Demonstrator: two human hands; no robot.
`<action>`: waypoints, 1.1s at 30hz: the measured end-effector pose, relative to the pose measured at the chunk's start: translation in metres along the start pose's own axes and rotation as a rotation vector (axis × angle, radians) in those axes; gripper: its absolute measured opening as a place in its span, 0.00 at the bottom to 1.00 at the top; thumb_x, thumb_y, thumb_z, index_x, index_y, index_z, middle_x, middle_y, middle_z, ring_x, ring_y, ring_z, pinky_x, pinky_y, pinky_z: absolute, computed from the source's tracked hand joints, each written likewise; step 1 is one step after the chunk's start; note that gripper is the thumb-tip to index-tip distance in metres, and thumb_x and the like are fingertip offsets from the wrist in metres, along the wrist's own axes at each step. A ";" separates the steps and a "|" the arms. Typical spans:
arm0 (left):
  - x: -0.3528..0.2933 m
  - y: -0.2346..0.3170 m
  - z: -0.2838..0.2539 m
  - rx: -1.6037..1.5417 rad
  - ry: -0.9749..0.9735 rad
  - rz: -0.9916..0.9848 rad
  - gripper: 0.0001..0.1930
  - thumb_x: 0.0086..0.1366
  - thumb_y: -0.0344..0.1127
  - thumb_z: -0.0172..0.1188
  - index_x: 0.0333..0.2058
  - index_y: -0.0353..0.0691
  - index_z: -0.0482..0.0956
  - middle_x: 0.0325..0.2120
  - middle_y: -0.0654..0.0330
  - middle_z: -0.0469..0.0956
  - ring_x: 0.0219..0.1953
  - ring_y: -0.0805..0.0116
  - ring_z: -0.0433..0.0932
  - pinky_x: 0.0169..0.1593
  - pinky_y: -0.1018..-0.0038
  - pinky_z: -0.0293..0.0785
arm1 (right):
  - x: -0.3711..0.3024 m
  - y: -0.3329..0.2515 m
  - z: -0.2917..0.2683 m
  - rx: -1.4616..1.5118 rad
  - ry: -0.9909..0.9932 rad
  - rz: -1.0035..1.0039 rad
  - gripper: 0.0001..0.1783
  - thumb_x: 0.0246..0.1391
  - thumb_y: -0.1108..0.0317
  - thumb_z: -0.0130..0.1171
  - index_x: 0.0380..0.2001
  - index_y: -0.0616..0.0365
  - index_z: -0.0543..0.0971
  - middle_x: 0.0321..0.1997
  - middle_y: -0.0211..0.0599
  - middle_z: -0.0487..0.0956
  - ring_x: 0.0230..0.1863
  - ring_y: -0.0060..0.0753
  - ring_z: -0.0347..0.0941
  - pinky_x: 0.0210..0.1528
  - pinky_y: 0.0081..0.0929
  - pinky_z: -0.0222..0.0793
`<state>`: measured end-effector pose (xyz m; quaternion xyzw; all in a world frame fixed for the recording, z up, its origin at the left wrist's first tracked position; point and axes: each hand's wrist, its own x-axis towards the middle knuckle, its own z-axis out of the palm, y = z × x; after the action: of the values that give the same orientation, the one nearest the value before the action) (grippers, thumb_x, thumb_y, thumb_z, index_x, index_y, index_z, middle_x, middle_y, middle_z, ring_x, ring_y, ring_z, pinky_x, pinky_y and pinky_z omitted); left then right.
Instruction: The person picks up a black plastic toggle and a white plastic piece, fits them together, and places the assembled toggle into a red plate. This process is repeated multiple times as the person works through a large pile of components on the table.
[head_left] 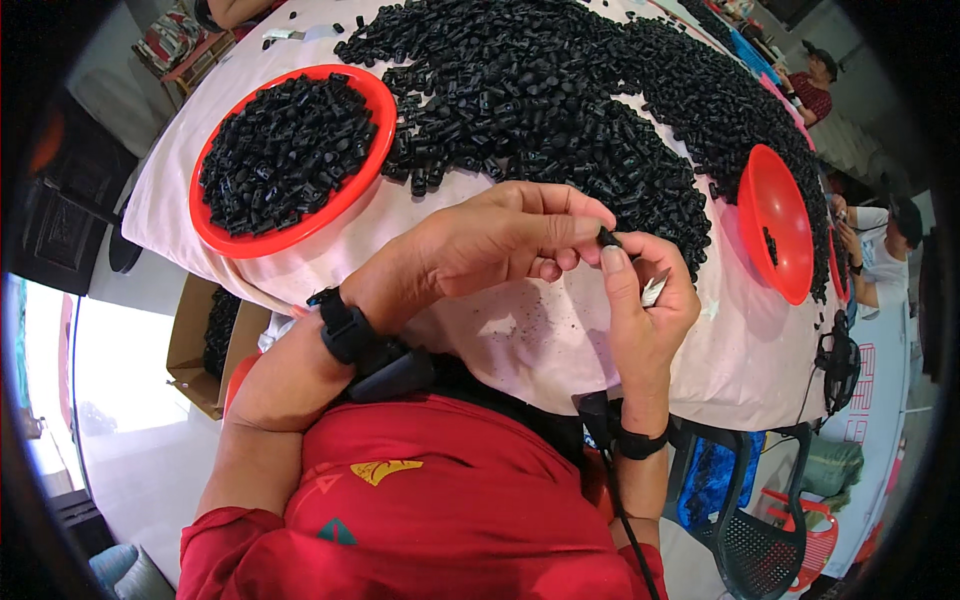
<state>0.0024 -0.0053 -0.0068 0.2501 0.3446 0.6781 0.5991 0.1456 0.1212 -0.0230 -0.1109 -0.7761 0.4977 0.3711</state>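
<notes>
Above the near part of the table, my two hands meet fingertip to fingertip. My left hand [500, 238] is closed, with thumb and forefinger pinching a small black plastic part [607, 238]. My right hand [645, 310] is closed too. Its thumb and forefinger touch the same part, and a small silvery blade [655, 287] sticks out between its fingers; the blade's other end is hidden in the hand. Just beyond my hands spreads a large heap of similar black parts [520, 100].
On the left stands a red bowl [388, 100] full of black parts. Another red bowl [785, 215], with a few parts, tilts at the right. Dark specks dot the pink tablecloth [480, 340]. A cardboard box [190, 345] sits below left, a dark chair [765, 530] at lower right. Other people sit around the table.
</notes>
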 end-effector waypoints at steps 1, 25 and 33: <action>0.000 0.000 0.001 0.041 0.001 0.047 0.13 0.65 0.37 0.58 0.46 0.37 0.75 0.31 0.67 0.77 0.31 0.81 0.72 0.34 0.85 0.66 | 0.000 0.001 0.001 0.024 0.031 0.004 0.08 0.52 0.72 0.64 0.36 0.61 0.78 0.28 0.24 0.78 0.26 0.09 0.66 0.27 0.11 0.62; 0.002 -0.011 -0.004 0.084 -0.107 0.011 0.12 0.67 0.37 0.56 0.45 0.37 0.75 0.32 0.69 0.74 0.29 0.83 0.69 0.33 0.86 0.66 | 0.002 -0.015 -0.007 -0.379 -0.126 -0.003 0.30 0.42 0.40 0.67 0.25 0.60 0.75 0.16 0.35 0.76 0.18 0.26 0.73 0.21 0.21 0.67; 0.003 -0.011 -0.005 0.084 -0.110 0.002 0.12 0.67 0.36 0.56 0.45 0.36 0.75 0.31 0.69 0.74 0.29 0.83 0.69 0.33 0.86 0.65 | 0.003 -0.014 -0.006 -0.390 -0.105 -0.025 0.31 0.41 0.38 0.67 0.23 0.59 0.74 0.15 0.35 0.76 0.18 0.28 0.76 0.21 0.23 0.67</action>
<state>0.0055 -0.0025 -0.0183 0.3124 0.3388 0.6490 0.6054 0.1502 0.1200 -0.0078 -0.1448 -0.8774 0.3383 0.3079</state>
